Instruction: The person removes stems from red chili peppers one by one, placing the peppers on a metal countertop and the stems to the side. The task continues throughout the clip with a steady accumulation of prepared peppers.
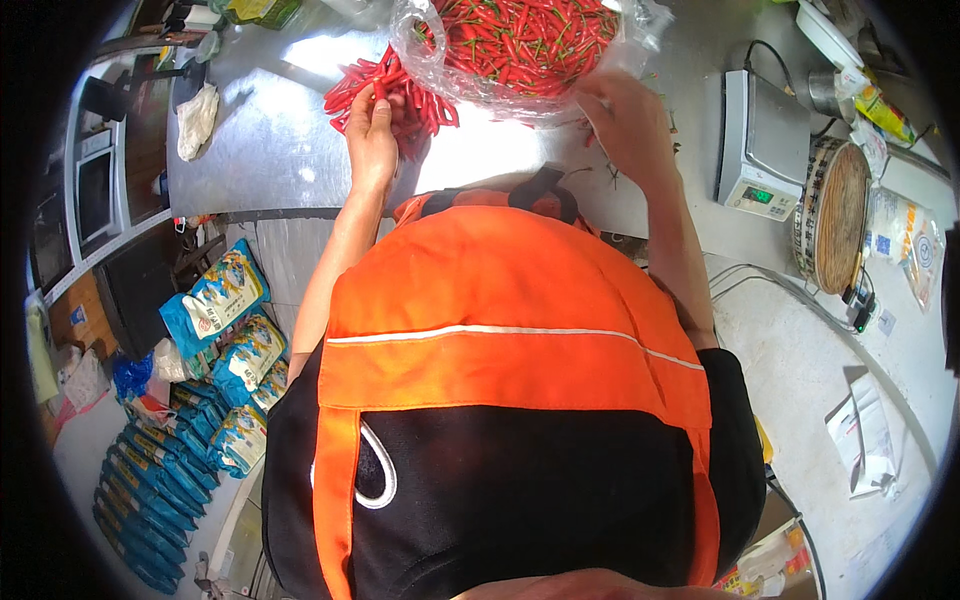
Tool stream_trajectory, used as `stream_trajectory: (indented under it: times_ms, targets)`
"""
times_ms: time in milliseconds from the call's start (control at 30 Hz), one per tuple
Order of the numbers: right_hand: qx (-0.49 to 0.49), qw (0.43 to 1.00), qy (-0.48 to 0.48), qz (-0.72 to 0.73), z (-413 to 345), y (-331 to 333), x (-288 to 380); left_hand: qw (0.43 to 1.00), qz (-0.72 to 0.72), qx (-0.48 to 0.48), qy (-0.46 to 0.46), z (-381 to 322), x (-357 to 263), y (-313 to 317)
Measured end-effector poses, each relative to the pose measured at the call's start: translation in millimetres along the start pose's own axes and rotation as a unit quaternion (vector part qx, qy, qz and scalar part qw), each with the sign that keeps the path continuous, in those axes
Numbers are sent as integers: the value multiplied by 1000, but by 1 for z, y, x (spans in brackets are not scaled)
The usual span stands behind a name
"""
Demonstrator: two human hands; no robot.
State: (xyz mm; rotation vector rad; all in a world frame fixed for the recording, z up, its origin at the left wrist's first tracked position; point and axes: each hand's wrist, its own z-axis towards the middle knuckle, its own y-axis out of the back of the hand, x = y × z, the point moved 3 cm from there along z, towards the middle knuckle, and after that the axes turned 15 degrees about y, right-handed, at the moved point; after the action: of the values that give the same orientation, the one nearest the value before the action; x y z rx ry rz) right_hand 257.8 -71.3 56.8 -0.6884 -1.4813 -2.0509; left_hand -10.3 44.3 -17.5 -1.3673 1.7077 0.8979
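Note:
My left hand is at the near edge of a loose pile of red chili peppers on the metal table. Thumb and finger pinch a red chili pepper without a visible green stem. Right of that pile stands an open clear plastic bag, full of red chilies with green stems. My right hand is bent at the bag's near right edge, its back towards me. Its fingertips are partly hidden, so whether it grips anything is unclear. Small stem scraps lie below it.
On the right, a digital scale with a lit display stands beside a round wooden block and cables. A pale cloth lies at the table's left. Blue packages are stacked at lower left.

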Motion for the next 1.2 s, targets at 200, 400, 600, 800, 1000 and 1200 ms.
stream_trajectory:
  times_ms: [200,400,600,800,1000,1200]
  targets:
    - [-44,995,56,-75,103,-92,-38,927,281,-124,-214,-10,-14,-6]
    - [32,995,39,-87,106,-105,-62,981,94,141,-98,-34,-24,-35]
    - [26,867,-194,459,46,-74,-42,950,219,96,-201,-40,-38,-72]
    - [3,912,-136,387,18,-63,-11,912,337,194,-127,-33,-47,-97]
    - [-205,968,136,38,-2,-58,19,913,296,276,-44,-42,-33,-97]
    - [-216,969,112,38,-17,-45,22,894,241,378,10,-46,-25,-102]
